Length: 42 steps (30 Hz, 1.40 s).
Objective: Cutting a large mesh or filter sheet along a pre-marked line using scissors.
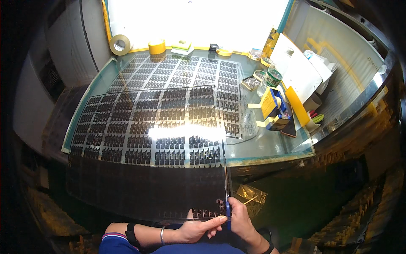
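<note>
A large transparent film sheet (170, 120) with rows of dark printed patterns lies over the table's near edge and reaches down to my lap. At its near right corner my left hand (198, 230) pinches the edge, thumb on top and the other fingers partly underneath. My right hand (242, 221) is closed round the blue handle of what look like scissors (229, 207). Their thin blades point away from me along the sheet's right edge. Whether the blades are apart cannot be made out. Another patterned sheet (228, 80) lies flat on the table beyond the first one.
A glass-topped table (270, 146) stands ahead, before a bright panel (194, 21). Tape rolls (120, 45) line its back. On the right are a blue tape dispenser (275, 108), a green round tin (273, 77) and a yellow board (297, 106). A clear plastic bag (252, 197) lies below.
</note>
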{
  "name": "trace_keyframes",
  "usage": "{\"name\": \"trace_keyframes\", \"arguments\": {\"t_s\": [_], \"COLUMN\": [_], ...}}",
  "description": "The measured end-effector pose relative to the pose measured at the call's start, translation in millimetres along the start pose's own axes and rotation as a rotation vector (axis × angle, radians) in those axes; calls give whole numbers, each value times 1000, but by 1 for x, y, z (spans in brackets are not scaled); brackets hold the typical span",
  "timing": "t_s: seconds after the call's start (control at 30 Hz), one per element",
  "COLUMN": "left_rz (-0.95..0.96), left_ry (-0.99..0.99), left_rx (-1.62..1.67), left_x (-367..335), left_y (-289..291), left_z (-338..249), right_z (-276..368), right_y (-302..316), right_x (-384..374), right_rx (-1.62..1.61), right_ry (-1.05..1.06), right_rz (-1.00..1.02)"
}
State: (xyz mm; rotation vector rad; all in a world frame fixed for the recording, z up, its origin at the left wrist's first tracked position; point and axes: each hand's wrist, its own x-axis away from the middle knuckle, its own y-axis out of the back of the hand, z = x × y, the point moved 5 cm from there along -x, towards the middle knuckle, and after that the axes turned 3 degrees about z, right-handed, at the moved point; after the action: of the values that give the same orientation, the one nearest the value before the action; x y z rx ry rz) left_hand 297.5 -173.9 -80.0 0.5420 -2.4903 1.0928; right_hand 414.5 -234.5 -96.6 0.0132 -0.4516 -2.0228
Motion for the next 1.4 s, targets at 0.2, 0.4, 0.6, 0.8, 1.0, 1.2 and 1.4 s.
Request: {"name": "trace_keyframes", "arguments": {"t_s": [0.2, 0.4, 0.6, 0.8, 1.0, 1.2, 1.4], "left_rz": [7, 35, 59, 10, -45, -250, -1105], "left_ry": [22, 40, -8, -21, 38, 117, -245], "left_rx": [-31, 20, -14, -63, -57, -143, -477], "left_x": [0, -2, 2, 15, 64, 182, 343], "left_y": [1, 3, -2, 16, 57, 164, 283], "left_z": [3, 9, -3, -52, -89, -95, -160], "right_z": [10, 18, 13, -8, -20, 9, 15], "right_y": [2, 0, 1, 2, 23, 34, 25], "right_x": [1, 3, 4, 25, 30, 6, -3], "right_rx": [40, 73, 93, 96, -525, -611, -536], "right_ry": [-52, 17, 18, -152, -366, -128, -122], "right_rz": [8, -41, -37, 86, -229, -230, -161]}}
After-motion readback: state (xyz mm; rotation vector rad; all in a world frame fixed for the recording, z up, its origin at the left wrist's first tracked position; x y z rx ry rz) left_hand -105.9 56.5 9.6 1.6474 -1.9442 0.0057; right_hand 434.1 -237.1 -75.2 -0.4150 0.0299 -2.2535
